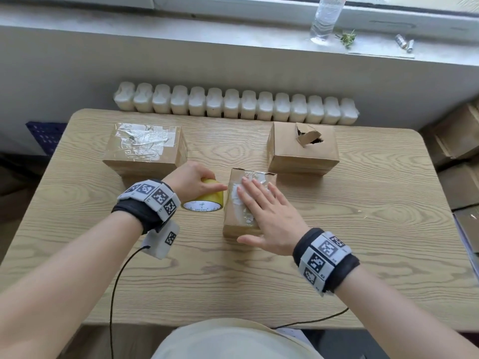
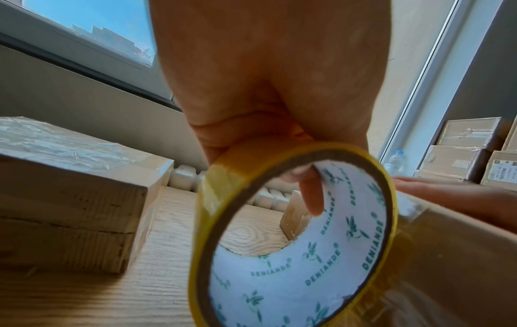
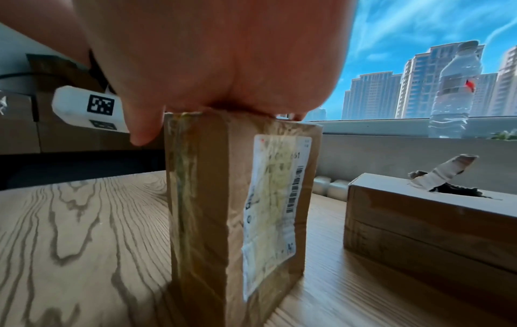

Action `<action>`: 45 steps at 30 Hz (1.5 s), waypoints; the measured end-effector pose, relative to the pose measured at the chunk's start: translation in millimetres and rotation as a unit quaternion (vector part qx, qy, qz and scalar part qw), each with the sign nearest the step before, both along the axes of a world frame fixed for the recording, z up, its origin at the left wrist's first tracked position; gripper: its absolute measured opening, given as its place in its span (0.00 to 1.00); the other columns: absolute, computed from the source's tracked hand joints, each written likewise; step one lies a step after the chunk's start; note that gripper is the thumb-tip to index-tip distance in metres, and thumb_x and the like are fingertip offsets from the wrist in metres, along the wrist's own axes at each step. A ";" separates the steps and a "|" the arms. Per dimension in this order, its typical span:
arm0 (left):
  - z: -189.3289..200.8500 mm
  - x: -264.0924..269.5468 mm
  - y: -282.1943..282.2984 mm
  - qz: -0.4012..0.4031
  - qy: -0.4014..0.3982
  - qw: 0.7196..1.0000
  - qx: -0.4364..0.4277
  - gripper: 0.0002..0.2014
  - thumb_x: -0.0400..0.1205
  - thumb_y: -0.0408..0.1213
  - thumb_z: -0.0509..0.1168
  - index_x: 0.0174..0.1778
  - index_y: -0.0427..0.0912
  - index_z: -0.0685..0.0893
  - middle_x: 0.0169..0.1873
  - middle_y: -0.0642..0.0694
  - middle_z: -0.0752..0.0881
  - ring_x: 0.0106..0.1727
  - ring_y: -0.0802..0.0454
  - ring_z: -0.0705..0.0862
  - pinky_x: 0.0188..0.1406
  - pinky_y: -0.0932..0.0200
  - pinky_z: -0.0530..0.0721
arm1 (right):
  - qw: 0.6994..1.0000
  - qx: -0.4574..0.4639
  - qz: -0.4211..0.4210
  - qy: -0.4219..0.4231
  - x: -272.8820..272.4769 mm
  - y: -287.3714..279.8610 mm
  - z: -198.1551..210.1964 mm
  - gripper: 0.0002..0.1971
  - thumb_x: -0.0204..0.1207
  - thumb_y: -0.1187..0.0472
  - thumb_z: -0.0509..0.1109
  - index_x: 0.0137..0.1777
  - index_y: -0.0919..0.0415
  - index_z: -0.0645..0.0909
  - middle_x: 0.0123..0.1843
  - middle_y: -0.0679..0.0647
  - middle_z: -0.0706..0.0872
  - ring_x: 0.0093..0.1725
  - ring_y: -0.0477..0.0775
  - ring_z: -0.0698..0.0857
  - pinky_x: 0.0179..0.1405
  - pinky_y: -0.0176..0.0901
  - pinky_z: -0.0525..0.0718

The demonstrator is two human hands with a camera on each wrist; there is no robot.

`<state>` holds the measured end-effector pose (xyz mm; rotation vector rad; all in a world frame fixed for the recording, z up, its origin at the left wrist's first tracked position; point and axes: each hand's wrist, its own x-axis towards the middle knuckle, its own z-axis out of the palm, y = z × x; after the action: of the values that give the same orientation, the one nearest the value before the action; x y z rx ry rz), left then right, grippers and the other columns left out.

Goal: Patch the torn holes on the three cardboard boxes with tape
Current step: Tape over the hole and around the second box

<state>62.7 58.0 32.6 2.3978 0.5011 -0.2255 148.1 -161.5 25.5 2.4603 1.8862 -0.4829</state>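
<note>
Three cardboard boxes stand on the wooden table [image 1: 363, 242]. The far left box [image 1: 145, 149] has its top covered in clear tape. The far right box [image 1: 303, 149] shows a torn hole [image 1: 309, 137] with a flap sticking up. The small middle box [image 1: 246, 203] carries clear tape on top. My right hand [image 1: 264, 216] lies flat on that top with straight fingers. My left hand [image 1: 194, 182] grips a yellow tape roll [image 1: 204, 200] just left of the box, one finger inside its core [image 2: 310, 194], the index finger pointing at the box.
A white radiator [image 1: 233, 104] runs behind the table's far edge. A clear water bottle [image 1: 326, 19] and small items sit on the windowsill. Stacked cardboard boxes [image 1: 456, 156] stand right of the table. A black cable [image 1: 121, 286] hangs from my left wrist.
</note>
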 end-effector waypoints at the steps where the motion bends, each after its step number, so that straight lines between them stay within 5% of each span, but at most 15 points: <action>1: -0.9 0.4 -0.4 0.001 0.005 1.000 -0.004 0.25 0.76 0.55 0.69 0.23 0.39 0.75 0.21 0.45 0.73 0.26 0.52 0.69 0.28 0.59 0.67 | 1.000 0.002 -0.010 0.008 -2.0 3.7 3.3 0.54 0.70 0.27 0.60 0.84 0.58 0.41 0.86 0.56 0.40 0.84 0.52 0.37 0.82 0.55 0.40; 7: -5.0 -3.5 1.0 0.013 0.006 0.999 -0.037 0.23 0.76 0.56 0.69 0.22 0.44 0.75 0.21 0.48 0.74 0.25 0.54 0.70 0.28 0.57 0.68 | 0.997 -0.037 -0.052 0.037 -10.1 56.4 19.6 0.66 0.58 0.28 0.73 0.83 0.58 0.35 0.84 0.62 0.33 0.83 0.59 0.33 0.81 0.55 0.35; 10: -5.5 -12.0 4.4 0.023 -0.012 0.999 -0.046 0.18 0.77 0.55 0.68 0.26 0.50 0.79 0.24 0.51 0.78 0.29 0.55 0.74 0.32 0.57 0.71 | 0.997 -0.058 -0.050 0.032 -5.1 66.3 23.2 0.66 0.56 0.35 0.78 0.83 0.59 0.39 0.84 0.64 0.45 0.83 0.62 0.43 0.83 0.57 0.44; 13: 3.4 -20.6 5.9 0.021 -0.048 0.994 -0.094 0.18 0.73 0.55 0.65 0.33 0.42 0.83 0.25 0.53 0.76 0.29 0.58 0.73 0.33 0.60 0.69 | 0.995 -0.007 -0.052 0.087 3.5 57.0 26.9 0.66 0.50 0.37 0.80 0.83 0.57 0.45 0.80 0.62 0.55 0.80 0.63 0.54 0.81 0.56 0.55; 16: 21.1 -25.3 13.1 0.019 -0.097 0.982 -0.158 0.24 0.63 0.59 0.60 0.31 0.36 0.78 0.25 0.51 0.72 0.25 0.62 0.69 0.28 0.67 0.66 | 0.967 0.099 -0.101 0.214 9.9 46.2 22.5 0.64 0.49 0.42 0.84 0.82 0.51 0.49 0.78 0.59 0.57 0.80 0.57 0.55 0.79 0.55 0.61; 19: 35.3 -23.8 16.1 0.010 -0.108 0.975 -0.193 0.19 0.63 0.57 0.63 0.30 0.42 0.78 0.25 0.52 0.71 0.25 0.65 0.69 0.26 0.72 0.65 | 0.939 0.169 -0.122 0.274 7.5 36.0 8.3 0.62 0.49 0.44 0.86 0.81 0.55 0.52 0.77 0.57 0.60 0.79 0.50 0.58 0.78 0.46 0.61; 22: 35.4 -21.2 8.2 -0.008 -0.105 0.977 -0.184 0.14 0.69 0.49 0.67 0.35 0.40 0.83 0.27 0.51 0.75 0.28 0.65 0.71 0.30 0.72 0.68 | 0.934 0.158 -0.142 0.286 5.2 25.1 -3.7 0.64 0.48 0.40 0.82 0.81 0.58 0.51 0.78 0.54 0.57 0.80 0.47 0.56 0.78 0.40 0.58; 25: 27.7 -13.0 -8.7 -0.023 -0.094 0.973 -0.208 0.06 0.71 0.50 0.69 0.34 0.54 0.84 0.26 0.60 0.79 0.30 0.65 0.74 0.33 0.70 0.70 | 0.944 0.101 -0.153 0.274 12.9 11.2 -8.2 0.67 0.46 0.41 0.80 0.82 0.62 0.44 0.79 0.53 0.49 0.79 0.43 0.48 0.77 0.33 0.52; 29: 20.5 9.4 -38.7 -0.052 -0.058 0.981 -0.179 0.03 0.77 0.52 0.69 0.39 0.61 0.82 0.28 0.62 0.81 0.31 0.68 0.77 0.34 0.68 0.71 | 0.955 0.016 -0.173 0.241 27.5 -4.1 -16.6 0.70 0.50 0.51 0.87 0.82 0.62 0.40 0.79 0.51 0.43 0.81 0.50 0.49 0.79 0.39 0.56; 33: 14.2 25.7 -61.4 -0.089 -0.025 0.986 -0.136 0.04 0.78 0.50 0.69 0.40 0.60 0.80 0.30 0.60 0.80 0.32 0.66 0.77 0.31 0.73 0.73 | 0.958 -0.021 -0.182 0.219 31.7 -7.0 -41.4 0.70 0.46 0.46 0.87 0.82 0.63 0.45 0.82 0.53 0.47 0.82 0.52 0.49 0.81 0.48 0.58; 36: 7.6 28.2 -63.5 -0.103 -0.013 0.986 -0.133 0.07 0.77 0.50 0.70 0.36 0.64 0.78 0.31 0.60 0.80 0.34 0.62 0.78 0.34 0.67 0.73 | 0.952 -0.015 -0.178 0.248 30.9 -8.6 -60.4 0.69 0.42 0.43 0.85 0.82 0.59 0.48 0.79 0.50 0.52 0.79 0.52 0.57 0.77 0.51 0.66; 40: 6.6 26.9 -59.5 -0.088 0.007 0.989 -0.121 0.09 0.76 0.51 0.71 0.34 0.54 0.82 0.28 0.53 0.79 0.31 0.58 0.76 0.32 0.62 0.73 | 0.943 0.024 -0.175 0.283 37.0 -11.3 -68.1 0.67 0.42 0.46 0.86 0.81 0.55 0.52 0.77 0.45 0.54 0.77 0.48 0.59 0.77 0.45 0.66; 45: 14.9 13.2 -19.1 -0.089 0.097 0.989 0.067 0.25 0.67 0.67 0.69 0.30 0.46 0.82 0.26 0.50 0.80 0.33 0.50 0.79 0.34 0.52 0.77 | 0.949 0.029 -0.156 0.272 46.3 -11.4 -70.8 0.67 0.43 0.46 0.88 0.80 0.58 0.53 0.78 0.51 0.56 0.79 0.51 0.58 0.79 0.49 0.63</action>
<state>75.9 38.9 47.6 2.5679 0.3995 -0.5248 194.5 -172.9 -45.3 2.8980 1.6514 -1.2453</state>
